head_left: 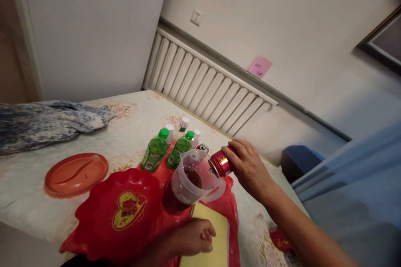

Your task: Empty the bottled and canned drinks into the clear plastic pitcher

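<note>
A red drink can (222,164) is gripped in my right hand (250,167). The can lies tilted, its opened top at the rim of a translucent plastic jug (188,190). Dark brown liquid (192,176) with some bubbles stands inside the jug. Below the jug, my left hand (199,237) rests over a yellow pad (216,229) with its fingers curled in and nothing seen in them. To the left is a red scalloped tray (94,212) with a gold heart design. Two green bottles (156,150) with green caps stand just behind the jug.
Several white-capped bottles (184,124) and another can (203,147) stand behind the jug. An orange plate (77,174) and a patterned cloth (53,123) lie left. A red packet (280,238) is partly hidden by my right forearm. Beyond the table is a radiator (200,79).
</note>
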A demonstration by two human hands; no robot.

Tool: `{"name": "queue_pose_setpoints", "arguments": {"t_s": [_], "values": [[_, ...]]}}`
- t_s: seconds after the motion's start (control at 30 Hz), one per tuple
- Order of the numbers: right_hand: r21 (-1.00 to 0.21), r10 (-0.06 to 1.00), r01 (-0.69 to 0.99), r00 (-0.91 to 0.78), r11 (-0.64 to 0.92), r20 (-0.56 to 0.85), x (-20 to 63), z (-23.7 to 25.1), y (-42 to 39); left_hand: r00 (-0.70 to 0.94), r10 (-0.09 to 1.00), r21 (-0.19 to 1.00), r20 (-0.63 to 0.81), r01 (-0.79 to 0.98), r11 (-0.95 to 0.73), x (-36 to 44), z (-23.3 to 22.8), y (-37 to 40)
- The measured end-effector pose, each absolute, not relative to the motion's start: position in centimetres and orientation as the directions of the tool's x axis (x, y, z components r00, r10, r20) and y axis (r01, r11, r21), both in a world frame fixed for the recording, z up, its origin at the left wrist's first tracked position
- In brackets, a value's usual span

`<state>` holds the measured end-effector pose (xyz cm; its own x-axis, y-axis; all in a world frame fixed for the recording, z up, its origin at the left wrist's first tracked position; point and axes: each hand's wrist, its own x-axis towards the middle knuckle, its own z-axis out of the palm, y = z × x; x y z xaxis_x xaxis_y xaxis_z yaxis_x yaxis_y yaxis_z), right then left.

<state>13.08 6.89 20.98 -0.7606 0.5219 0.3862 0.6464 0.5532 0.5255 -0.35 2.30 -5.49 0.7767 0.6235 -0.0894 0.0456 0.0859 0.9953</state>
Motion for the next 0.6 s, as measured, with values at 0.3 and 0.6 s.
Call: {"name": "queue_pose_setpoints", "arguments": {"t_s": [0.3, 0.6], "values": [[0.528, 0.523, 0.641, -0.765, 0.557, 0.377, 12.97, 21.02, 7.02, 0.780, 0.619, 0.995, -0.092, 0.046, 0.090, -0.48, -5.50, 2.34], [0.534, 0.520, 0.642, -0.763, 0.550, 0.382, 12.90, 20.91, 6.91, 0.775, 0.626, 0.996, -0.085, 0.039, 0.086, -0.38, -5.58, 2.30]]}}
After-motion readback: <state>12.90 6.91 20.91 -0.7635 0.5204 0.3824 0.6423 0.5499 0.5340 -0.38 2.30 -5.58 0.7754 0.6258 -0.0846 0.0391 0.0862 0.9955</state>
